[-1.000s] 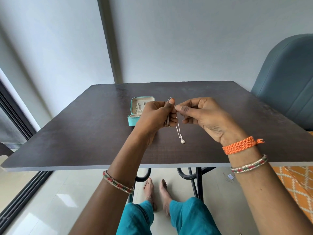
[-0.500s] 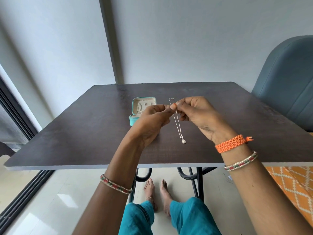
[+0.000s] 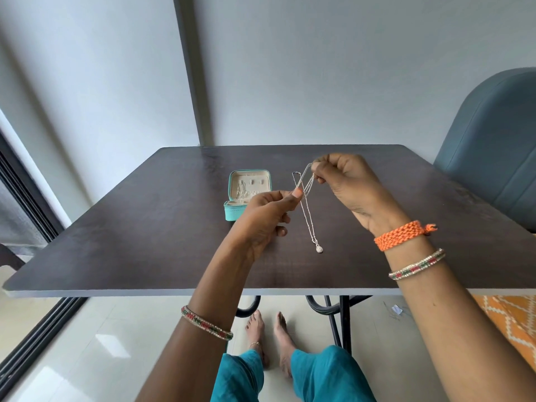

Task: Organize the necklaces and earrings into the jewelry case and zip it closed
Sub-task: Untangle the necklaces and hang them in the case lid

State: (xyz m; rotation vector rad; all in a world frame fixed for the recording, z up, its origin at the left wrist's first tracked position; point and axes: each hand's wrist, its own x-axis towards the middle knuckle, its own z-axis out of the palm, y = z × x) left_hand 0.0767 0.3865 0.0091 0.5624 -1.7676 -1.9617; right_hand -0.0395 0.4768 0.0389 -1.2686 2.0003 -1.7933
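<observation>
A thin silver necklace with a small round pendant hangs above the dark table. My left hand pinches one part of the chain between thumb and forefinger. My right hand, higher and to the right, pinches the chain's upper loops. The pendant dangles just above the tabletop. Behind my left hand stands a small teal jewelry case, open, with its cream-lined lid upright. A chain and small earrings show in the lid; my left hand hides the tray's near right corner.
A blue-grey upholstered chair stands at the table's right side. A grey wall lies behind the table, with a dark window frame at the left. Under the table are black metal legs and my bare feet.
My hands have moved apart: the right hand rose and went right, the left dropped slightly. The chain now stretches between them, and the pendant hangs lower than before.
</observation>
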